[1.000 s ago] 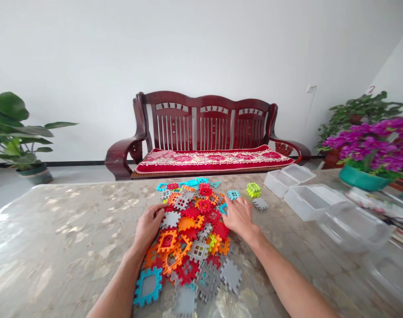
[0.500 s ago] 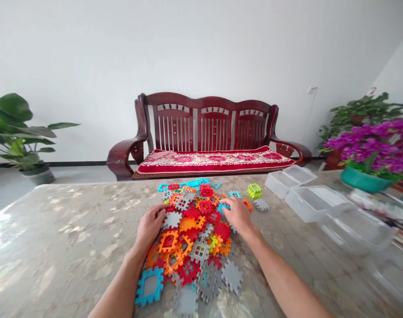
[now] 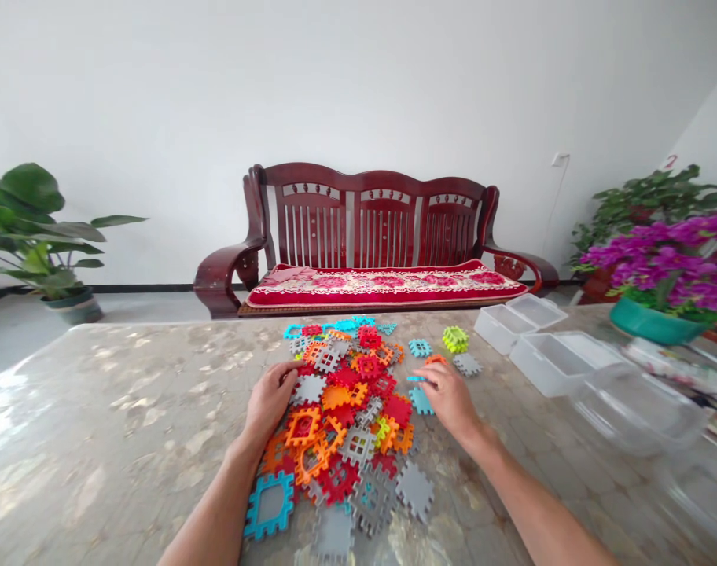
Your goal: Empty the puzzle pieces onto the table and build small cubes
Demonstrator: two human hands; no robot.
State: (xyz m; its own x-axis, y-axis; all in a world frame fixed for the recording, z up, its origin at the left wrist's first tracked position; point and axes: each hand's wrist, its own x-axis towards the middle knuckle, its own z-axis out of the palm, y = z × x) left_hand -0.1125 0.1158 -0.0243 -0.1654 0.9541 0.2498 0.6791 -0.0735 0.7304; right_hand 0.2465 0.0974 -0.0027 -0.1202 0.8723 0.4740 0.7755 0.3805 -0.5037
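A heap of toothed plastic interlocking tiles (image 3: 336, 395) in red, orange, grey, blue and green lies on the table. My left hand (image 3: 271, 395) rests against its left edge beside a grey tile (image 3: 308, 389), fingers loosely bent and apart, with no piece visible in them. Just right of the heap, my right hand (image 3: 450, 397) pinches a thin blue tile (image 3: 416, 379), seen nearly edge-on. Below those fingers a light blue tile (image 3: 421, 401) lies flat. An orange tile (image 3: 435, 359), another blue tile (image 3: 420, 347), a green stack of tiles (image 3: 455, 339) and a grey tile (image 3: 468, 364) lie beyond the hand.
Clear plastic boxes (image 3: 547, 369) with lids stand on the table's right side. Beside them is a teal pot (image 3: 653, 318) with purple flowers. A red wooden bench (image 3: 379, 224) stands past the far edge of the patterned table (image 3: 128, 424).
My right hand has moved right and a little nearer me, carrying the blue tile off the heap and uncovering the light blue tile. My left hand stays at the heap's edge.
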